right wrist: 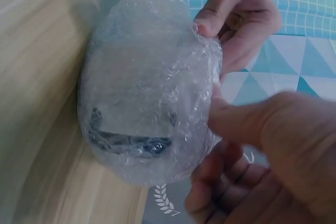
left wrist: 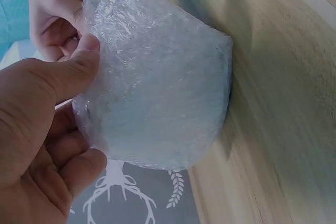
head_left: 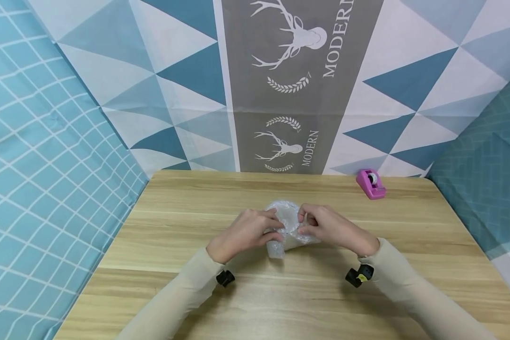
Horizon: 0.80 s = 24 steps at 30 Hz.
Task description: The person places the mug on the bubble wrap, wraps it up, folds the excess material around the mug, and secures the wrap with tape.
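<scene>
A bowl- or cup-shaped thing wrapped in clear bubble wrap [head_left: 286, 212] rests on the wooden table between the two hands. What is inside is blurred by the plastic; a dark curved band [right wrist: 131, 142] shows through in the right wrist view. My left hand [head_left: 252, 231] pinches the wrap's upper edge on the left, thumb against the plastic in the left wrist view. Opposite it, my right hand [head_left: 331, 229] pinches the same upper edge with thumb and curled fingers. A loose flap of wrap [head_left: 276, 250] hangs below the left fingers.
A pink tape dispenser [head_left: 370, 184] stands at the table's back right. Behind the wooden table [head_left: 187, 193] hangs a patterned cloth [head_left: 187, 85] with triangles and deer heads. Blue checked cloth [head_left: 46, 156] borders the left side, and teal cloth [head_left: 484, 156] the right.
</scene>
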Motion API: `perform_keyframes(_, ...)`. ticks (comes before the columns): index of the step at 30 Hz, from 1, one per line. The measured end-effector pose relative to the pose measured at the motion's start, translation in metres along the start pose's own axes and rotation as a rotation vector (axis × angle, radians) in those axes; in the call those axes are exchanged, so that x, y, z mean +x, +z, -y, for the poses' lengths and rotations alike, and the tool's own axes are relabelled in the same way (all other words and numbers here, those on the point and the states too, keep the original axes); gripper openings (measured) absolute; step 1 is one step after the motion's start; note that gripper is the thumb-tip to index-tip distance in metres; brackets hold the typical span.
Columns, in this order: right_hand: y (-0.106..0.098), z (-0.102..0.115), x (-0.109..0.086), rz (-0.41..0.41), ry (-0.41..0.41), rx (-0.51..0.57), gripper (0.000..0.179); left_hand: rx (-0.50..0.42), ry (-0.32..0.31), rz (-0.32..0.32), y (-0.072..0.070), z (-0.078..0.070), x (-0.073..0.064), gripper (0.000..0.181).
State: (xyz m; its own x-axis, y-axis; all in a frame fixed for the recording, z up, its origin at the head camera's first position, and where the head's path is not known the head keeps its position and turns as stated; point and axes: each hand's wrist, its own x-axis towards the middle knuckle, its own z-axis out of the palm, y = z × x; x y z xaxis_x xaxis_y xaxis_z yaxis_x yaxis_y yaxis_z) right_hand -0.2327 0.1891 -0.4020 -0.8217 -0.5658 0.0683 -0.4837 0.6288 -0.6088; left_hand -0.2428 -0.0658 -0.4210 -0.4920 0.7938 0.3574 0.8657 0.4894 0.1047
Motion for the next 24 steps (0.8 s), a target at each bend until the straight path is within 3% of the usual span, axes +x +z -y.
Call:
perform_keyframes(5, 0.002, -0.001, 0.001, -0.012, -0.199, -0.056, 0.018, 0.036, 0.016, -0.003, 0.000, -0.001, 0.000, 0.034)
perform_keyframes(8, 0.004, -0.002, 0.001, -0.010, -0.261, -0.066, 0.021, 0.051, 0.028, -0.014, 0.002, -0.001, -0.001, 0.037)
perform_keyframes(19, 0.007, -0.004, 0.000, 0.000, -0.315, -0.146, 0.027, 0.177, 0.080, -0.028, 0.007, -0.004, -0.006, 0.039)
perform_keyframes(24, 0.009, -0.006, 0.002, -0.007, -0.326, -0.182, 0.027, 0.233, 0.087, -0.046, 0.010, -0.005, -0.005, 0.029)
